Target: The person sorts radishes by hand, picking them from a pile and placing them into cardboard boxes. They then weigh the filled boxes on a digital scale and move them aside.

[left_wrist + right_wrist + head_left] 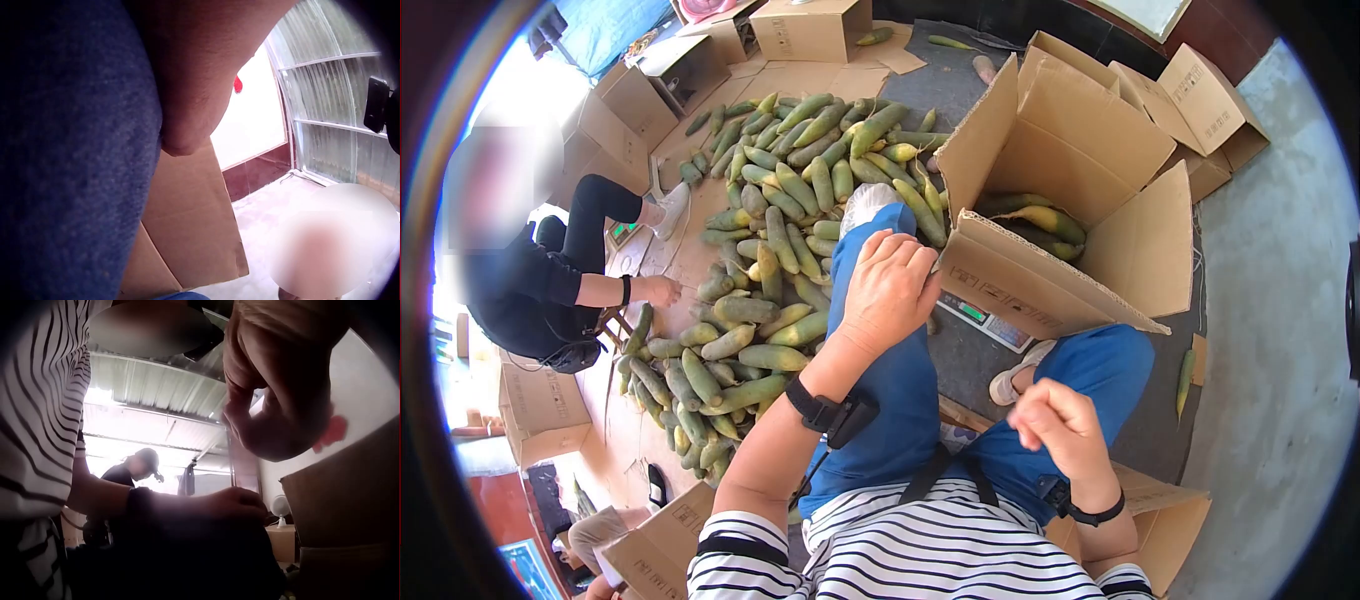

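My left hand (pixel 885 290) rests on the blue-trousered knee, its fingers lying relaxed over the cloth. In the left wrist view part of that hand (pixel 190 119) lies against the dark blue cloth. My right hand (pixel 1060 430) is raised over the other thigh with loosely curled fingers and nothing visible in them. The right wrist view shows a gap between thumb and fingers of this hand (pixel 281 394). Just beyond the knees an open cardboard box (pixel 1090 130) holds several green radishes (pixel 1050 220). Under its near side shows a scale (pixel 990 322) with a lit green display.
A large heap of green radishes (pixel 780 240) covers the floor to the left. Beside it sits another person (pixel 550 280) with one hand near the heap. More cardboard boxes (pixel 810 30) stand at the back, and others (pixel 1200 100) at the right. One radish (pixel 1185 385) lies at far right.
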The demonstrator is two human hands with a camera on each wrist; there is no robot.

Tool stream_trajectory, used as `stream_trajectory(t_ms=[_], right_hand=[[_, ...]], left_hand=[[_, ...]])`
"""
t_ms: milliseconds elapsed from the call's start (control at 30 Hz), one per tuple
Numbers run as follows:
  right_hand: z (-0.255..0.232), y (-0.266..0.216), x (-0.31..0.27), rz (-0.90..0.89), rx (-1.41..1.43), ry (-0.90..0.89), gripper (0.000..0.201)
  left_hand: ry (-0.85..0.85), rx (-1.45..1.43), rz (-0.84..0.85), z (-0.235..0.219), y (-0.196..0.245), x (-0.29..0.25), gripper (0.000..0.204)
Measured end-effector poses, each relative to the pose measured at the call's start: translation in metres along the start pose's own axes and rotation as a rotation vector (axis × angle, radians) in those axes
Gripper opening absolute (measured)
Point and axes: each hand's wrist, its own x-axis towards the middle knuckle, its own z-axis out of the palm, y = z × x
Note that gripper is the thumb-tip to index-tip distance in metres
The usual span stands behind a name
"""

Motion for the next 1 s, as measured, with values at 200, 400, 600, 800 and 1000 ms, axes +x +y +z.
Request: stream_trajectory(t_ms=[200, 400, 600, 800, 1000], right_hand=[[0.003, 0.028, 0.006, -0.001, -0.298, 0.073, 0.026], [0.007, 0.048, 0.008, 0.007, -0.546, -0.07, 0.017], [0.019, 0.055, 0.032, -0.092, -0.909, -0.253, 0.019], [0.054, 0.018, 0.09, -0.007, -0.247, -0.446, 0.036], [0.126, 0.007, 0.171, 0.055, 0.406, -0.524, 0.088]], left_hand=[[0.009, 0.005, -0.003, 0.0, -0.001, -0.001, 0.018], [0.007, -0.001, 0.005, 0.004, -0.002, -0.003, 0.018], [0.005, -0.201, -0.073, -0.006, -0.002, 0.0, 0.022], [0.296, -1.318, -0.707, -0.066, -0.063, -0.018, 0.052], [0.921, -1.691, -0.831, -0.164, -0.143, -0.108, 0.078]])
